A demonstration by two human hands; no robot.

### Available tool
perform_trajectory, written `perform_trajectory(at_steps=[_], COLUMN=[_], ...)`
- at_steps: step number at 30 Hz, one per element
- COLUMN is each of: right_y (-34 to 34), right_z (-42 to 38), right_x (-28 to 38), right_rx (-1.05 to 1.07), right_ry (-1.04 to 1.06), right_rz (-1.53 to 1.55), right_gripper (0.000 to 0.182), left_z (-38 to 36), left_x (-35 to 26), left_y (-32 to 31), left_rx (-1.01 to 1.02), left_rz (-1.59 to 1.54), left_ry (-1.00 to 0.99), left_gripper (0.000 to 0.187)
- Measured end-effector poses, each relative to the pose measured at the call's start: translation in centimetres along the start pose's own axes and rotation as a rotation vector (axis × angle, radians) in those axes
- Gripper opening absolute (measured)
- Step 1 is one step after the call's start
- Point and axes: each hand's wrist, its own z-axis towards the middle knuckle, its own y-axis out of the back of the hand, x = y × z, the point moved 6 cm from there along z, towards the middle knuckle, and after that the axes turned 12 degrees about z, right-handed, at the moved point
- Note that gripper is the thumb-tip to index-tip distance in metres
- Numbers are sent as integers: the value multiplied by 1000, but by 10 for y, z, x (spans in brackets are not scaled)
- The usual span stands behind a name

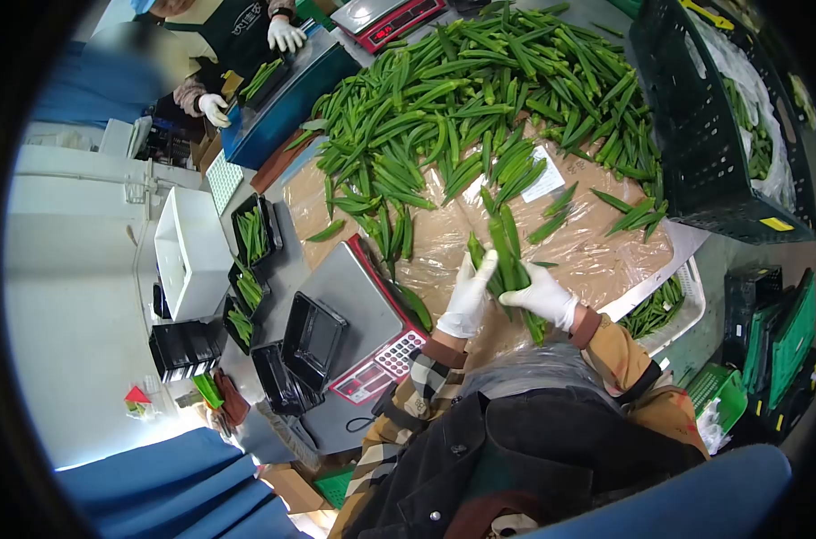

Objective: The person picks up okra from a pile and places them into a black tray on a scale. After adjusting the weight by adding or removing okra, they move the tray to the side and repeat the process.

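Both my hands wear white gloves and hold okra over the brown, plastic-covered table surface. My left hand [470, 295] is closed on okra pods, its thumb along a pod. My right hand [541, 298] grips several long green okra pods [505, 241] from the other side; their ends poke out above and below the fingers. Beyond my hands spreads a big heap of okra [480, 85]. A black plastic tray [314, 340] rests on the red and grey scale [358, 305] to my left, with nothing in it.
Trays filled with okra [253, 232] stand left of the scale, near a white foam box [192, 253]. A dark green crate [704, 135] is at the right, above a white basket of okra [659, 310]. Across the table, a gloved co-worker [286, 34] handles a tray of okra.
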Motion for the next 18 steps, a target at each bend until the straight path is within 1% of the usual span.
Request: perform_trajectory(at_steps=[1, 2, 3, 4, 5, 6, 7, 8, 9, 11, 12, 13, 15, 16, 17, 18], right_y=[-10, -16, -18, -18, -18, -16, -15, -13, -6, 15, 30, 48, 59, 53, 45, 37], right_z=[-5, -6, -6, -6, -7, -10, -14, -17, -20, -25, -27, -24, -21, -17, -11, -4], right_x=[4, -1, -6, -10, -9, -2, 2, 7, 8, 11, 12, 6, 9, 8, 7, 2], right_rx=[-46, -74, -104, -78, -47, -16, 16, 46, 28, -7, -60, -183, -323, -285, -242, -195], right_ry=[110, 84, 61, 105, 39, -28, -96, -57, -43, -17, -66, -57, 62, 170, 283, 401], right_rz=[-150, -313, -475, -424, -376, -327, -276, -226, -291, -422, -564, -737, -957, -1062, -1164, -1263], right_gripper=[59, 57, 56, 51, 49, 48, 47, 46, 47, 49, 51, 49, 45, 44, 43, 42], left_z=[1, -4, -5, -5, -6, -9, -8, -9, -10, -3, -4, -9, -7, -5, -8, -1], left_x=[7, 1, -1, -6, -10, -18, -22, -25, -28, -33, -44, -49, -59, -49, -47, -30], left_y=[5, 4, 7, 12, 18, 17, 20, 30, 40, 71, 82, 81, 72, 63, 54, 53], left_rx=[-61, -142, -169, -195, -222, -196, -159, -218, -275, -336, -432, -421, -415, -344, -331, -278], left_rz=[75, 105, 124, 144, 164, -59, -156, -235, -313, -250, -16, 145, 710, 668, 812, 567], left_ry=[-63, -45, -45, -45, -45, -50, -48, -46, -43, -154, -198, -233, -480, -516, -532, -356], left_gripper=[31, 30, 28, 27, 25, 20, 18, 17, 17, 16, 15, 17, 22, 25, 23, 22])
